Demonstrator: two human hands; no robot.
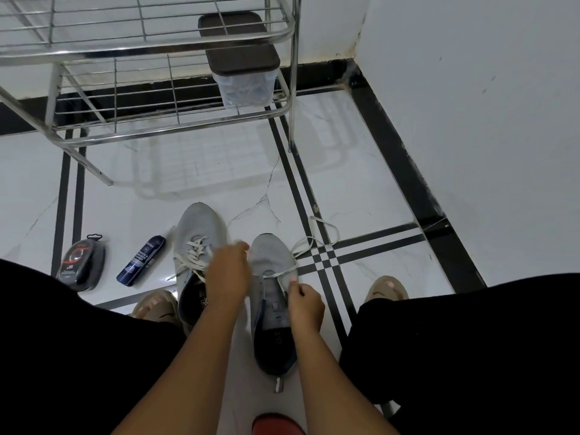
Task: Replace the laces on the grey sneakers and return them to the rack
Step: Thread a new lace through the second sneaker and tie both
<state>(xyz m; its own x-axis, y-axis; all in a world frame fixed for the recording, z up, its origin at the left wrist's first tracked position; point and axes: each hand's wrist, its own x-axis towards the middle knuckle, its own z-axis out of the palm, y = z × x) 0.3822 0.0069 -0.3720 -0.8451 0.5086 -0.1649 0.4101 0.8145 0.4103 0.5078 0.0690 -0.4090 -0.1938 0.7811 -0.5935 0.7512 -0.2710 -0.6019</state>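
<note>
Two grey sneakers stand side by side on the white floor between my knees. The left sneaker [196, 237] carries a loosely threaded white lace. On the right sneaker [271, 255] a white lace [314, 238] crosses the lowest eyelets only, its free end trailing over the floor to the right. My left hand [227, 271] lies curled over the gap between the shoes, at the right shoe's left eyelet row; what it holds is hidden. My right hand [306, 304] pinches the lace at the right eyelet row.
A metal shoe rack [169, 127] stands ahead, with a clear box with a dark lid [243, 80] on its lower shelf. A dark blue bottle [141, 260] and a shoe-polish pack [82, 266] lie at left. A wall rises at right.
</note>
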